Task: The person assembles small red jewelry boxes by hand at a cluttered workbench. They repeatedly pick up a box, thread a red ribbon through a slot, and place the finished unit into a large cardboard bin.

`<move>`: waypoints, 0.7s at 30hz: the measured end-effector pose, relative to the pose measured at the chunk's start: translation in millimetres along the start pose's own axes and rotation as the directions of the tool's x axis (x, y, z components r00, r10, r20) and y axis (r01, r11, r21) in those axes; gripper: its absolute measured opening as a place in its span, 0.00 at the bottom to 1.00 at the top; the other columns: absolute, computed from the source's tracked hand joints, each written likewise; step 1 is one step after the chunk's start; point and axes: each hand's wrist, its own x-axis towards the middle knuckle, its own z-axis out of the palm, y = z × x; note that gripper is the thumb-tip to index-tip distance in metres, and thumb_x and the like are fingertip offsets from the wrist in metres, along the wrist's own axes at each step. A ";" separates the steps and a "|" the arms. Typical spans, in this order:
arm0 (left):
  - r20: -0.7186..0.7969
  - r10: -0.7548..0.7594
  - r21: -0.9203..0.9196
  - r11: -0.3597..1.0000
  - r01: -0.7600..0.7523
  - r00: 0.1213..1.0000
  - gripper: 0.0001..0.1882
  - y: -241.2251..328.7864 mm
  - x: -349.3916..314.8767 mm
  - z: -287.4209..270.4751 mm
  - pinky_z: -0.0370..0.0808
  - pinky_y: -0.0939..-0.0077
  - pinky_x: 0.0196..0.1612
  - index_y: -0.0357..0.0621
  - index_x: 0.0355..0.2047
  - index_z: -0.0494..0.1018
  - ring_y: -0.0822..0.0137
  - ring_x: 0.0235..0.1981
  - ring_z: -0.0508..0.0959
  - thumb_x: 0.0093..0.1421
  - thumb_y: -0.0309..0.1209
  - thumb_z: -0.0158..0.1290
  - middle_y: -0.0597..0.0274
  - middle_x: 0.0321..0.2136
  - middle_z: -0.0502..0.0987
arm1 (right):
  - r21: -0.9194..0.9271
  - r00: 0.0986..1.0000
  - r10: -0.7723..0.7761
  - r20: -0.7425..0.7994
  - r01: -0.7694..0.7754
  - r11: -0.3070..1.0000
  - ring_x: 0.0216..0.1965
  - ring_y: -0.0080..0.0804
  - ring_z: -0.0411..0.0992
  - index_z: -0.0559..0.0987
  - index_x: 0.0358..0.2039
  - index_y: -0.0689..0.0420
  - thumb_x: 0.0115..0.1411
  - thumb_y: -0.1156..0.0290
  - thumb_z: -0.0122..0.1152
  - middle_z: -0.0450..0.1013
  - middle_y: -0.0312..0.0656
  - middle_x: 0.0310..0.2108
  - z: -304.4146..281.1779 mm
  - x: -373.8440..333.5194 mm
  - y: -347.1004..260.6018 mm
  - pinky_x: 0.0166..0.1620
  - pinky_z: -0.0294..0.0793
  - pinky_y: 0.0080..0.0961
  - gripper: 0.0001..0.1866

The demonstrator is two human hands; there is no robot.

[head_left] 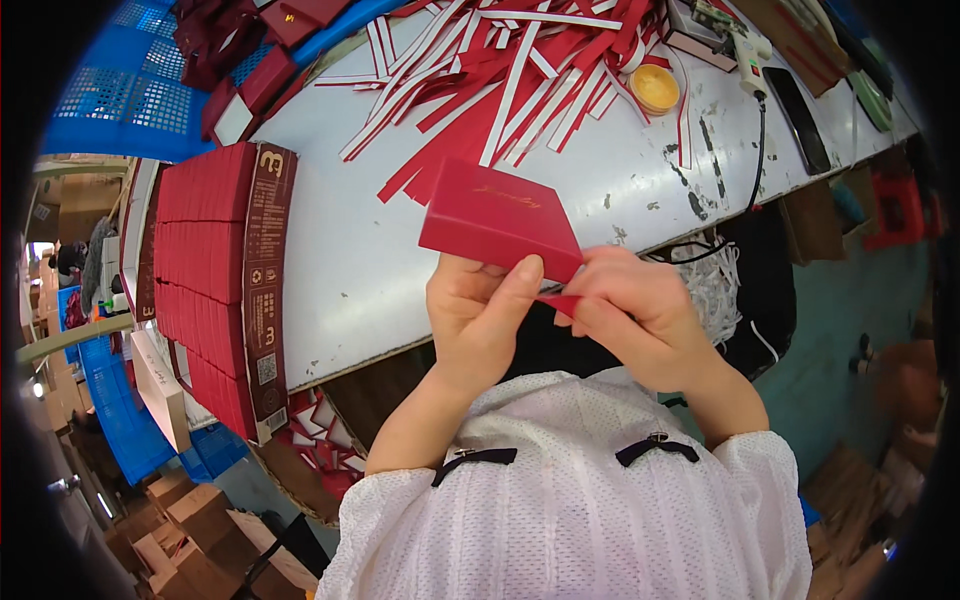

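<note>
Worktable (345,235), white, scuffed, spans my remote view; flat red-and-white strips (478,122) heaped on far side. Red rectangular box (500,218) with gold script held above near edge, left hand (475,318) gripping it from below; right hand (640,310) pinching thin red piece (560,302) just beneath.

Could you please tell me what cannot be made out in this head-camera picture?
All in the head view:
Left hand: some fingertips, hidden behind the red box.
Thin red piece: right end, covered by the right hand.
Strip heap: far part, cut off by the top edge.
Lower-right cardboard: blurred.
</note>
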 end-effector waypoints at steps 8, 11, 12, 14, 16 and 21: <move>0.152 0.013 -0.097 0.995 0.002 0.988 0.18 2.1 -7.8 -1.5 0.65 0.77 0.42 0.31 0.42 0.60 0.67 0.39 0.69 0.48 0.14 0.35 0.53 0.38 0.68 | -0.005 0.991 0.055 -0.123 -0.056 0.998 0.13 0.34 0.57 0.63 0.10 0.60 0.49 0.75 0.51 0.57 0.40 0.08 3.4 1.5 -0.5 0.23 0.57 0.26 0.14; 0.152 0.018 -0.100 0.995 -0.003 0.988 0.17 3.1 -8.4 1.1 0.65 0.77 0.42 0.32 0.41 0.60 0.68 0.40 0.69 0.49 0.14 0.36 0.54 0.39 0.68 | 0.031 0.987 0.088 -0.132 -0.084 0.996 0.13 0.34 0.57 0.63 0.09 0.61 0.48 0.75 0.50 0.57 0.40 0.08 2.1 0.5 -0.9 0.22 0.57 0.27 0.14; 0.143 0.024 -0.102 0.995 -0.010 0.989 0.16 3.0 -8.1 2.7 0.65 0.77 0.42 0.32 0.41 0.60 0.69 0.40 0.69 0.50 0.15 0.37 0.54 0.39 0.68 | 0.040 0.986 0.099 -0.135 -0.094 0.995 0.13 0.34 0.57 0.63 0.09 0.61 0.48 0.75 0.51 0.57 0.40 0.08 2.0 0.2 -1.4 0.21 0.57 0.27 0.14; 0.135 0.088 -0.064 0.995 -0.080 0.987 0.14 -1.5 -7.6 3.8 0.65 0.77 0.41 0.33 0.40 0.62 0.69 0.39 0.69 0.51 0.16 0.40 0.55 0.38 0.69 | 0.045 0.985 0.114 -0.128 -0.109 0.993 0.13 0.34 0.57 0.63 0.09 0.61 0.48 0.75 0.51 0.57 0.41 0.08 1.4 0.6 -2.3 0.21 0.57 0.27 0.14; 0.085 0.093 -0.016 0.996 -0.092 0.992 0.12 -4.2 -6.4 5.3 0.66 0.78 0.41 0.33 0.39 0.63 0.70 0.37 0.70 0.52 0.18 0.42 0.56 0.36 0.69 | 0.034 0.986 0.123 -0.110 -0.120 0.992 0.13 0.35 0.57 0.63 0.09 0.61 0.48 0.75 0.51 0.57 0.41 0.08 -0.2 1.0 -3.4 0.20 0.57 0.28 0.14; -0.118 -0.031 -0.004 1.000 0.031 0.993 0.11 -3.7 6.5 7.4 0.73 0.71 0.37 0.33 0.39 0.63 0.64 0.33 0.74 0.55 0.23 0.41 0.52 0.35 0.70 | -0.116 0.990 0.104 -0.092 -0.114 0.987 0.13 0.38 0.59 0.66 0.13 0.61 0.48 0.73 0.50 0.60 0.44 0.10 -5.3 2.8 -0.9 0.19 0.58 0.28 0.10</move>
